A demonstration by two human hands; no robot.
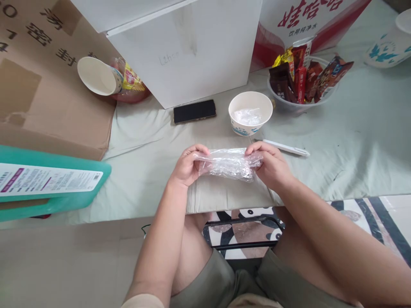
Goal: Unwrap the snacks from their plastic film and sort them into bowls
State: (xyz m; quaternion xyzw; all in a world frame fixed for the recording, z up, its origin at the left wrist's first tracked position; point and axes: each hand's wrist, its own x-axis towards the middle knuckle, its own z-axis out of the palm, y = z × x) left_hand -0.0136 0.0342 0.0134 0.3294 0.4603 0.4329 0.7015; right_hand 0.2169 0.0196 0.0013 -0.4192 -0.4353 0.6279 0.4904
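Observation:
A crinkled clear plastic bag [229,164] is stretched sideways between my two hands, just above the front of the cloth-covered table [141,179]. Its left end is pinched in my left hand [190,164]. My right hand [268,162] grips the other end, with thumb and fingers closed on it. What the bag contains, if anything, I cannot make out. Behind it stands a paper bowl [239,102] with some clear plastic [247,116] inside. A white, slim utility-knife-like object [285,147] lies beside my right hand.
A black phone [194,112] lies before a white box [192,47]. At right is a plastic tub [295,102] of wrapped snacks [300,79]. A tipped paper cup [99,77], cardboard box [64,111] and green jug [99,171] occupy the left. Another paper cup [387,45] stands far right.

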